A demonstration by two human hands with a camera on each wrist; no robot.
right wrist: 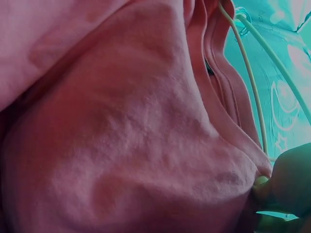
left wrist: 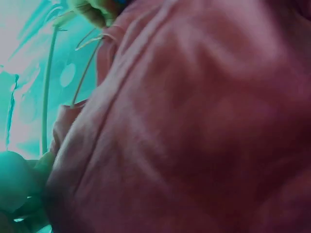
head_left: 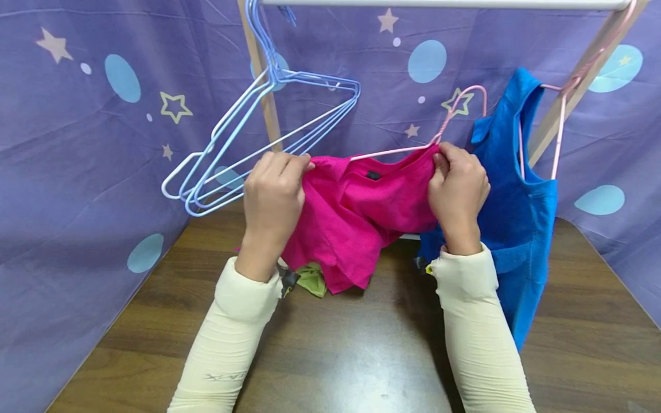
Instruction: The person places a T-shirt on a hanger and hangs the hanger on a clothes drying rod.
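Note:
A bright pink shirt (head_left: 335,223) with a dark neck label hangs between my two hands in the head view. My left hand (head_left: 273,198) pinches one shoulder of it, and my right hand (head_left: 459,186) pinches the other, close to the twisted neck of a pink wire hanger (head_left: 395,151). The hanger's bar runs along the neckline, partly inside the cloth, and its hook points up in front of the backdrop, off the rail. Shirt cloth (left wrist: 180,126) fills most of the left wrist view. The right wrist view shows its neckline edge (right wrist: 218,107) beside the hanger wire.
Several blue and white wire hangers (head_left: 271,86) hang at the left of a white rail (head_left: 444,3). A blue sleeveless garment (head_left: 521,241) hangs on another pink hanger at right. Green cloth (head_left: 312,280) lies on the wooden table (head_left: 351,355) below the shirt.

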